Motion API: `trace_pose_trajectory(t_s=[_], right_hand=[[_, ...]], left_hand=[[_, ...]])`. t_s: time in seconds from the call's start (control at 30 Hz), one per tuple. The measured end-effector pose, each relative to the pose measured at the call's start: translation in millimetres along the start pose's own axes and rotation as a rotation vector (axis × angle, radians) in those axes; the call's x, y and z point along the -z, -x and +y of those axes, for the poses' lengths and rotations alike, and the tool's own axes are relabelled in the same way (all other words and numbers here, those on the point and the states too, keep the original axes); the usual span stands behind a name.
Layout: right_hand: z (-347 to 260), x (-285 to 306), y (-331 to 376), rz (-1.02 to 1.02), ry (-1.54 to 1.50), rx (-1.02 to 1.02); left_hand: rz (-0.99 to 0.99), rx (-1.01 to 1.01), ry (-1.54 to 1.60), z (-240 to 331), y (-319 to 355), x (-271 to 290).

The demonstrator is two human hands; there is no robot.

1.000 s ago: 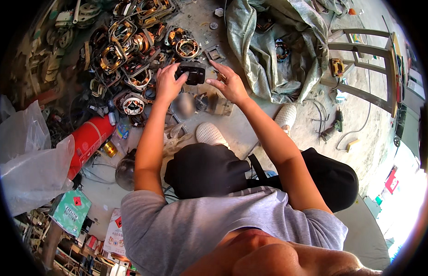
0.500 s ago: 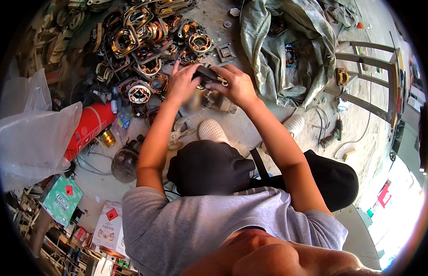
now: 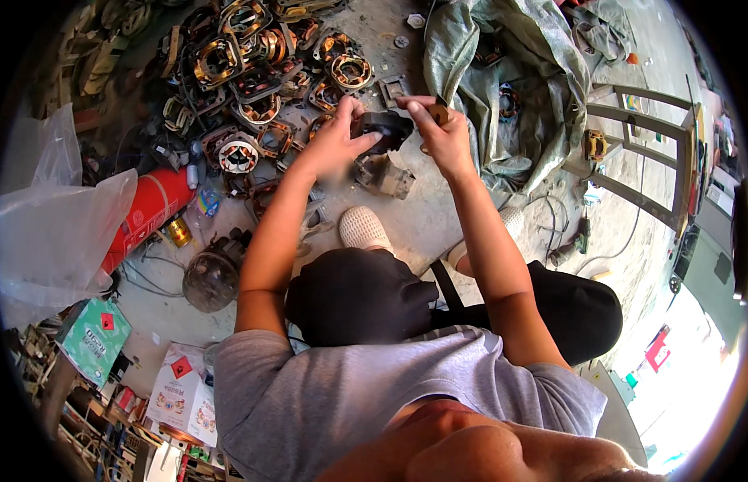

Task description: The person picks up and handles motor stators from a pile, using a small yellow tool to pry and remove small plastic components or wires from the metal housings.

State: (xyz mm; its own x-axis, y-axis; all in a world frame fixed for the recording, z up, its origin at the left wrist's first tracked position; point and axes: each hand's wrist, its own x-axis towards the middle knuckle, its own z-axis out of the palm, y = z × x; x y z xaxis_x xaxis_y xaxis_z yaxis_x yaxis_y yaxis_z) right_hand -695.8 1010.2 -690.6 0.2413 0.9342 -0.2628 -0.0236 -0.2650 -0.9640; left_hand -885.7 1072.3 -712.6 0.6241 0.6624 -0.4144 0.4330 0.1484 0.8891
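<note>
My left hand (image 3: 334, 145) grips a dark, curved motor part (image 3: 390, 127), hollow-looking and rough-edged, with the thumb lying over it. To its right, my right hand (image 3: 448, 145) is closed on a small brownish piece (image 3: 440, 114) whose kind I cannot make out; the fingers cover much of it. Below the dark part, a grimy metal casting (image 3: 385, 177) rests on the floor. Left of my hands lies a heap of stators with copper windings, among them a round copper-wound stator (image 3: 350, 72) and a white-ringed stator (image 3: 238, 156).
A grey-green woven sack (image 3: 543, 88) lies open at right, beside a wooden stool (image 3: 639, 108) on its side. At left are a red cylinder (image 3: 153, 213), clear plastic sheeting (image 3: 60, 241) and a dark round compressor (image 3: 211, 281). Cables trail on the floor near a power tool (image 3: 571, 247).
My right hand has moved right, away from the dark part, with a small brownish piece in it. My left hand keeps the part, which now shows more of its hollow side.
</note>
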Motion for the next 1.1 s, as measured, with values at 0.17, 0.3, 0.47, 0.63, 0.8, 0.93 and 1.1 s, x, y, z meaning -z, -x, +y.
trace_pose_trajectory(t_s=[0.17, 0.3, 0.47, 0.63, 0.8, 0.93, 1.1], right_hand=[[6.9, 2.7, -10.7, 0.095, 0.167, -0.047], [46.1, 18.4, -10.6, 0.175, 0.111, -0.378], [37.3, 16.3, 6.6, 0.17, -0.266, -0.451], [-10.2, -3.3, 17.0, 0.047, 0.161, -0.102], [-36.2, -29.6, 26.7, 0.173, 0.482, 0.168], [-42.5, -34.5, 29.5, 0.169, 0.574, 0.302], [-43.6, -41.0, 31.3, 0.158, 0.584, 0.351]], left_hand=[[0.045, 0.133, 0.513, -30.0, -1.8, -22.0], [0.053, 0.35, 0.881, -29.5, 3.8, -23.8], [0.164, 0.202, 1.187, -20.1, 6.8, -23.3], [0.322, 0.006, 1.051, 23.2, 14.0, -30.6], [0.37, -0.084, 0.972, 36.0, 21.3, -34.3], [0.404, -0.14, 0.94, 41.4, 24.3, -33.2], [0.446, -0.17, 0.876, 44.9, 28.6, -30.1]])
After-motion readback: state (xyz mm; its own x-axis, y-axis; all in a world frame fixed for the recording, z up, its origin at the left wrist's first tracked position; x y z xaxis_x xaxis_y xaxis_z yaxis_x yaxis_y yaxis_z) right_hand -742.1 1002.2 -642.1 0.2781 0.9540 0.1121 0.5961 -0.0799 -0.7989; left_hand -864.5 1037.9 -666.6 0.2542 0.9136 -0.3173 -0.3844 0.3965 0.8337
